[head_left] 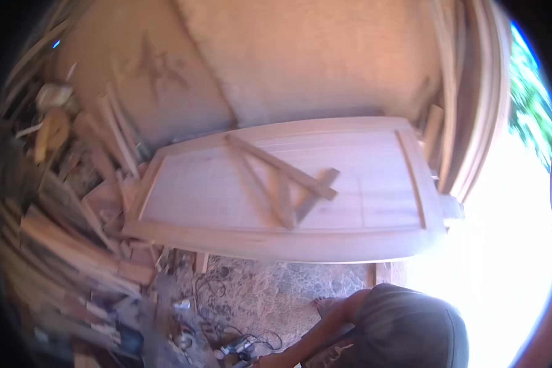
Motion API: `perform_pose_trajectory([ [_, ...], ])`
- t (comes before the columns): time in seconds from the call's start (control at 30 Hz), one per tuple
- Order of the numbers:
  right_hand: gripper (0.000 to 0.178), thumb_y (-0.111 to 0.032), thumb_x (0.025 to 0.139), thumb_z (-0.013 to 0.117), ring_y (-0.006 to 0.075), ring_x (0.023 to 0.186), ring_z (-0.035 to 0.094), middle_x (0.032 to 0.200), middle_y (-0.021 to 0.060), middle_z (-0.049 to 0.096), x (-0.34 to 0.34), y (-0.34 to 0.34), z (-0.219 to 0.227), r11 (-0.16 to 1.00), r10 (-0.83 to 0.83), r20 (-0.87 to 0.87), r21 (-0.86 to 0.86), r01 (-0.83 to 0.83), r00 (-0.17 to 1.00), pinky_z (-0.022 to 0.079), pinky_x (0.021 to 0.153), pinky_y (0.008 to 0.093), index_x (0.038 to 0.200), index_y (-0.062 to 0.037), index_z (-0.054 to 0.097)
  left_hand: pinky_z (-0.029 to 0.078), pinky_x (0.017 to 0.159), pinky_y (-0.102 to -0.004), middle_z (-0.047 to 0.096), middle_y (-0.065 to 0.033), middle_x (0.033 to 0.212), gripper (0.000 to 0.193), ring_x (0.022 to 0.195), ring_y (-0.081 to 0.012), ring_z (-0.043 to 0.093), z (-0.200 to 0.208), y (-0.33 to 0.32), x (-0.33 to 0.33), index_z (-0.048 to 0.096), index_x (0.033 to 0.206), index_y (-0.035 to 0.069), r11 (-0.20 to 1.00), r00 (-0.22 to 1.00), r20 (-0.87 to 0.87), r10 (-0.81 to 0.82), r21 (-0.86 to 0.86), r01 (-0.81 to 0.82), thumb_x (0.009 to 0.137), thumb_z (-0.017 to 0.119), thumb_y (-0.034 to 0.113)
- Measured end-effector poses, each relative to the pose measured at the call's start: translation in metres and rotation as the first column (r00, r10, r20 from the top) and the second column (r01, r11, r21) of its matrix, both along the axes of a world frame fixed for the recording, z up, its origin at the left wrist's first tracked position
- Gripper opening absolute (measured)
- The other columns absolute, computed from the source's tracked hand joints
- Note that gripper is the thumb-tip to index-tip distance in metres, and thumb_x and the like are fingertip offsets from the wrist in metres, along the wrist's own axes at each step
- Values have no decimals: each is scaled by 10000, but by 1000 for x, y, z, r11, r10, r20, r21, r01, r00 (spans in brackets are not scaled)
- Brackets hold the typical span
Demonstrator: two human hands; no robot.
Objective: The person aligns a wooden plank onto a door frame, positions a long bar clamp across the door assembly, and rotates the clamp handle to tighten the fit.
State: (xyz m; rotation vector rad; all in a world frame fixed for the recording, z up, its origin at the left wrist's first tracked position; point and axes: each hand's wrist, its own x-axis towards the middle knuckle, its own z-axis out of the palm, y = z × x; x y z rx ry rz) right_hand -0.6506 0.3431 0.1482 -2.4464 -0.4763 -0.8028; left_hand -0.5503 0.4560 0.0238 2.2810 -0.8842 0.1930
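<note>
Pale timber makes the broad framed panel (377, 184), and across its face lies a loose-looking triangular brace of wooden strips (281, 166), which could slide and scuff the surface if the panel were bumped from below. Nearer trouble sits on the floor (282, 279), where a dark cable (270, 336) loops beside what looks like a corded tool (244, 348): were the tool lifted without freeing the cable, a loop could snag on neighbouring clutter or catch a foot. The stacked offcuts (67, 242) at left lean unevenly, so a tug there might bring some down. What seems to be the wearer's right arm (328, 331) runs from a grey sleeve (411, 325) at lower right, slanting down and leftward, well apart from the panel. Its right hand (264, 361) is at the lower edge, mostly cut off, right by the tool; whether the fingers are spread, narrowed or gripping it I cannot tell, nor whether they touch it. The left hand is out of view.
</note>
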Motion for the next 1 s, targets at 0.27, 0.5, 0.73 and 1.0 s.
perform_pose_trajectory([
  [0.27, 234, -227, 860, 644, 324, 887, 610, 1037, 160, 613, -13, 7, -3, 987, -123, 3, 109, 122, 992, 507, 722, 402, 1038, -76, 623, 561, 725, -412, 674, -178, 1124, 626, 905, -306, 683, 2, 4, 58, 561, 1288, 6, 983, 986, 20, -163, 87, 161, 884, 648, 475],
  [0.5, 231, -227, 860, 642, 330, 907, 618, 1037, 157, 621, -35, 32, -7, 978, -157, -22, 139, 159, 987, 510, 736, 412, 1035, -76, 629, 551, 767, -427, 680, -179, 1123, 703, 916, -325, 679, -10, 30, 72, 563, 1303, 2, 979, 980, 12, -198, 48, 198, 855, 669, 533],
  [0.73, 229, -227, 860, 639, 336, 928, 625, 1036, 155, 629, -52, 57, -39, 964, -157, 107, 235, 129, 982, 512, 749, 422, 1032, -76, 636, 537, 814, -438, 678, -180, 1135, 759, 941, -339, 671, -23, 47, 58, 558, 1322, 0, 966, 965, 33, -259, 10, 259, 841, 678, 576],
  [1.0, 235, -256, 918, 612, 354, 982, 643, 1044, 146, 654, -241, 14, -13, 579, -458, -484, 475, 663, 746, 514, 821, 444, 1058, -74, 663, 504, 908, -421, 623, -173, 1239, 676, 1066, -327, 630, 45, -31, -85, 502, 1364, 18, 980, 763, -620, -182, -179, 87, 929, 600, 527],
])
